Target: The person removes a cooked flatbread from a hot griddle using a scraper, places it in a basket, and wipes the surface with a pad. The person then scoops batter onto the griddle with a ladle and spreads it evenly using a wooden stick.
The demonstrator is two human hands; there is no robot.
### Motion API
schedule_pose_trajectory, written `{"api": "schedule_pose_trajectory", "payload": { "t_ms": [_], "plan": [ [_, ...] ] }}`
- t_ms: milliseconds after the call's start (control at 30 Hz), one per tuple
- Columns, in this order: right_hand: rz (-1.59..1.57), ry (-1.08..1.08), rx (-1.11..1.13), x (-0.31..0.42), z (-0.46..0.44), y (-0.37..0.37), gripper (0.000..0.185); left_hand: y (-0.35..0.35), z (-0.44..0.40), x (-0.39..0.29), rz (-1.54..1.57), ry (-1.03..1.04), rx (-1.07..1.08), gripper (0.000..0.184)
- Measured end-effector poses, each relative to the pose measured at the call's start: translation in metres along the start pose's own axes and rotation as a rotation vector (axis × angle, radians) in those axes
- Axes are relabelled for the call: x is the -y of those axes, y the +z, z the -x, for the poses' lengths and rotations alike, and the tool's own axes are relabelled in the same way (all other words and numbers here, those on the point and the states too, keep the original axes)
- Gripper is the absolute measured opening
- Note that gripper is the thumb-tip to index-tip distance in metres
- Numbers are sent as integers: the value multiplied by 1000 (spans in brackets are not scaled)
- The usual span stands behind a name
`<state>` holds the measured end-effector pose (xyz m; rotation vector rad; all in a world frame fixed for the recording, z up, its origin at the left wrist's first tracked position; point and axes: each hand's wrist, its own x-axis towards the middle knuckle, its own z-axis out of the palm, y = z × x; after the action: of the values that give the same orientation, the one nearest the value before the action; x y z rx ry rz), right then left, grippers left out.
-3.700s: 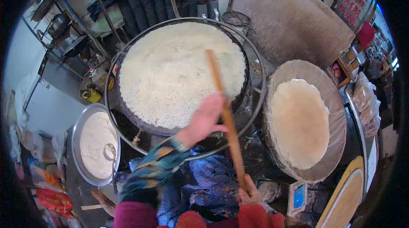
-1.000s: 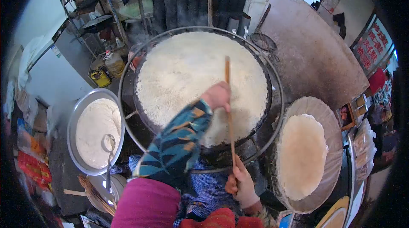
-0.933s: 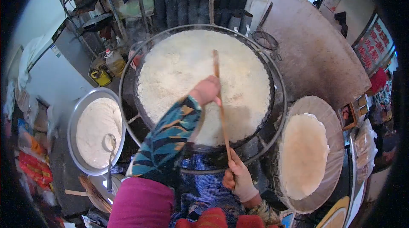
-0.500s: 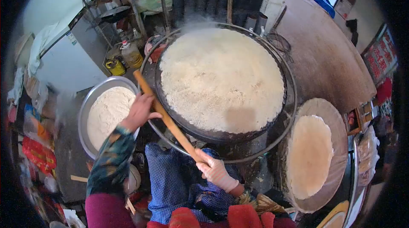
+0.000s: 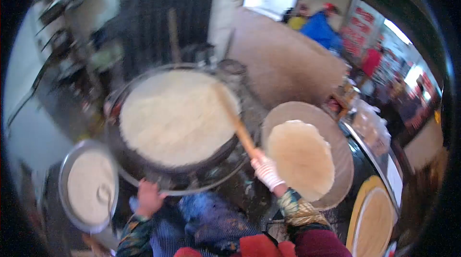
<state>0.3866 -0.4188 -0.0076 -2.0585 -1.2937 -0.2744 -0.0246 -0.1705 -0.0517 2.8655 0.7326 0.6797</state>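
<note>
My right hand (image 5: 266, 169), in a pale striped glove, is closed around the lower end of a long wooden stick (image 5: 241, 132). The stick's upper end is blurred over the right side of a large round griddle (image 5: 211, 157). A thin pale layer of batter (image 5: 168, 122) covers the griddle. My left hand (image 5: 150, 198) is bare and holds nothing that I can see; its thumb stands apart, and its fingers are somewhat smeared. It is beside the metal ring (image 5: 192, 191) around the griddle; whether they touch I cannot tell.
To the left stands a metal basin (image 5: 64, 185) of pale batter with a ladle (image 5: 104, 192) in it. At right, a thin round flatbread (image 5: 300, 161) lies on a round tray (image 5: 343, 161). Another yellow-rimmed round board (image 5: 357, 209) is at lower right. People (image 5: 319, 29) are beyond the brown panel (image 5: 283, 60).
My view has swung right. The right hand has carried the stick to the griddle's right side. My left hand has come away from the stick and down to the near rim.
</note>
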Motion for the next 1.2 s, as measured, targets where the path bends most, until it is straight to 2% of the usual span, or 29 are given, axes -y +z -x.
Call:
{"api": "schedule_pose_trajectory", "payload": {
  "t_ms": [33, 67, 100, 133, 167, 200, 233, 267, 333, 400, 433, 533, 567, 600, 633, 667, 700, 733, 767, 800, 833, 900, 933, 1000, 1033, 1100, 1133, 1167, 1200],
  "plan": [
    [-539, 673, 227, 40, -13, -22, 36, -4, -12, -43, 61, -190, 91, 50],
    [-728, 754, 131, 54, -17, -13, 37, 19, -9, -77, 42, -286, 53, 46],
    [-721, 772, 191, 67, -19, 1, 44, 11, -28, -114, 62, -338, 345, 42],
    [-786, 787, 418, 70, -10, 37, 49, 32, -16, -138, 20, -170, -28, 37],
    [-758, 684, 635, 111, -9, 45, 50, 52, -17, -161, -24, -158, 67, 45],
    [-717, 574, 832, 158, -5, 36, 50, 73, -8, -185, -192, -13, 14, 43],
    [-767, 465, 983, 192, -5, 30, 50, 76, 19, -205, 151, 101, 180, 43],
    [-756, 420, 1170, 219, -4, 24, 50, 62, 31, -216, 262, 124, -40, 43],
    [-842, 295, 1441, 256, 6, 6, 49, 59, 60, -218, 261, -43, -227, 29],
    [-701, 150, 1515, 284, 7, -13, 47, 16, 57, -188, 1086, -312, -151, 26],
    [-632, 83, 1538, 297, 8, -20, 45, 2, 63, -174, 1056, -358, -144, 22],
    [-556, -153, 1574, 329, 5, -26, 41, 27, 82, -153, 661, -197, -370, 17],
    [-609, -178, 1590, 349, 12, -25, 37, 41, 90, -149, 584, -321, -364, 20],
    [-953, 197, 1802, 368, 23, -31, 34, 59, 101, -148, 517, -428, -344, 24],
    [-1054, 113, 1940, 393, 27, -36, 43, 77, 108, -148, 461, -504, -314, 29],
    [-1110, -88, 2061, 397, 51, -18, 54, 92, 102, -147, 419, -531, -282, 34],
    [-1179, -290, 2164, 400, 73, 2, 69, 99, 108, -129, 469, -472, -194, 29],
    [-1418, -401, 1997, 412, 83, -2, 72, 79, 95, -130, 355, -449, -302, 18],
    [-1636, -507, 1800, 423, 91, -6, 76, 71, 95, -121, 442, -521, -163, 21],
    [-1213, -803, 1106, 396, 125, 23, 84, 67, 95, -117, 445, -363, -315, 20],
    [-873, -666, 1120, 375, 125, 28, 93, 73, 94, -110, 592, -368, -305, 21],
    [-606, -508, 802, 311, 105, -3, 80, 107, 95, -99, 706, -311, -437, 23],
    [-494, -480, 630, 275, 105, -9, 72, 124, 104, -91, 848, -354, -352, 22],
    [-380, -99, 717, 216, 123, -54, 66, 68, 94, -121, 906, -398, -147, 16],
    [-346, -39, 459, 166, 156, -48, 60, 67, 94, -123, 790, -351, -120, 13],
    [-212, 327, 341, 93, 199, -88, 52, 73, 88, -128, 650, -295, -51, 10],
    [-71, 580, 425, 69, 220, -118, 51, 77, 85, -130, 622, -281, 0, 8],
    [158, 641, 389, 45, 249, -139, 52, 74, 89, -131, 582, -274, 62, 7],
    [211, 925, 508, 11, 288, -142, 69, 66, 85, -144, 620, -333, 122, 7]
  ]
}}
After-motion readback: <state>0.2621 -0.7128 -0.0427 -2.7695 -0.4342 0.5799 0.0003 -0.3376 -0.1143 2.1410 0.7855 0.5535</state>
